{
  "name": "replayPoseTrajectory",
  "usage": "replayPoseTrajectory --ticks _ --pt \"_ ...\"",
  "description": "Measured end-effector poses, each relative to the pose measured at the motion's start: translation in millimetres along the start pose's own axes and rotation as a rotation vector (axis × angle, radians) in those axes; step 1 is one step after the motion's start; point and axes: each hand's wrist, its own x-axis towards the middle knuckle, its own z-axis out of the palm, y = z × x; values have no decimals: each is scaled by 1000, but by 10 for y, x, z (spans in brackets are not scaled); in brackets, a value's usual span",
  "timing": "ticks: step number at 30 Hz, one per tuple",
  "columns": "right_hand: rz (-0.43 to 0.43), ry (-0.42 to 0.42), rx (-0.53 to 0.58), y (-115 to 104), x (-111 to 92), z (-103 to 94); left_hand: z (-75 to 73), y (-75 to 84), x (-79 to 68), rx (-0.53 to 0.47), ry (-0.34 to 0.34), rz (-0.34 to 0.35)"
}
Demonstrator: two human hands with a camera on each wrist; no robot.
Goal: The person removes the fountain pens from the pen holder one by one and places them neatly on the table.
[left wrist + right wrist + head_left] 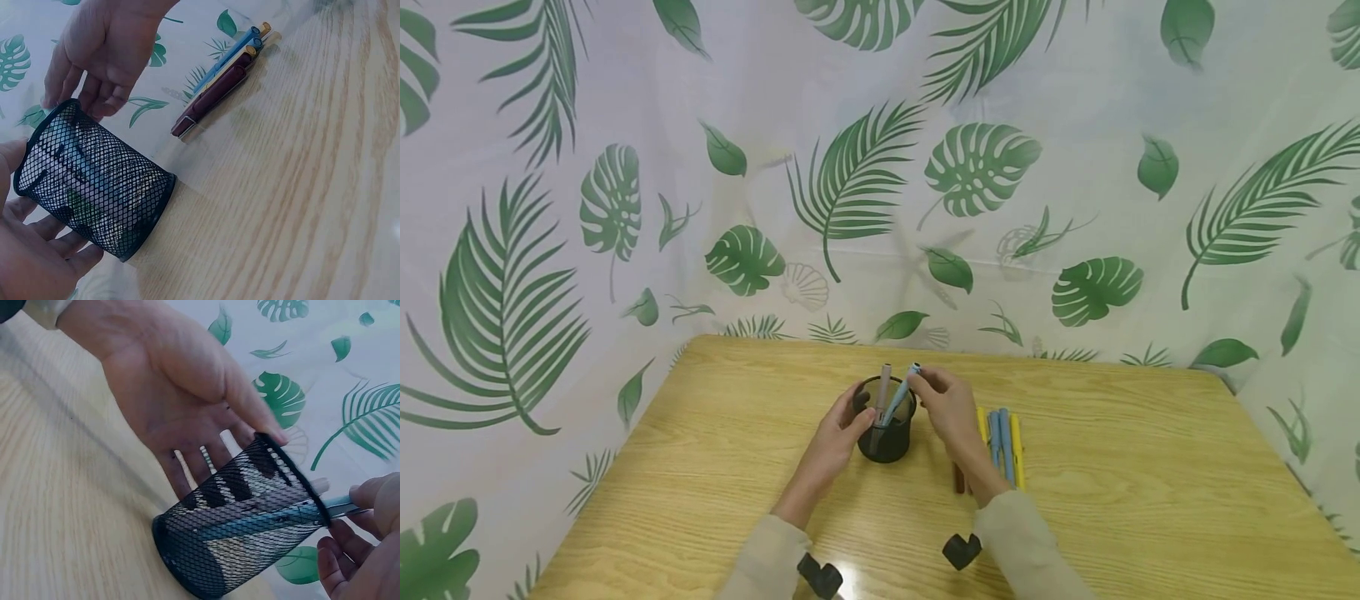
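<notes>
A black mesh pen cup (883, 447) stands on the table, with my left hand (833, 437) gripping it from the left, thumb at the rim. Inside leans a grey-brown pen (883, 385). Beside it a light blue pen (897, 402) slants into the cup, its lower end showing through the mesh in the right wrist view. My right hand (951, 410) pinches the upper end of that blue pen between thumb and fingers, just over the rim. In the left wrist view the right hand's fingers (103, 94) hang at the cup's mouth.
To the right of the cup lies a row of pens: yellow pens (1017, 450), blue pens (1006, 442) and a dark brown pen (958, 478), partly behind my right forearm. The wooden table (1150, 467) ends at a leaf-patterned cloth (865, 292) behind.
</notes>
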Motion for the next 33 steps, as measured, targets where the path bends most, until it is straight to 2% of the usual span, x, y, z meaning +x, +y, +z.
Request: replayPoseTrajectory --ticks 10,16,20,24,28,33 --pt "-27 36 110 -34 -74 -199 12 0 -1 -9 13 -7" --pt "20 35 167 -87 -88 -343 11 -6 2 -16 13 -10" --pt "58 27 155 -122 -96 -471 13 -4 4 -6 5 0" --pt "55 3 175 -126 -96 -583 12 -3 10 2 6 6" --pt "54 -13 283 -127 -89 -669 10 -2 12 -3 9 6" --pt "80 -1 478 -144 -86 -793 8 6 0 -3 8 0"
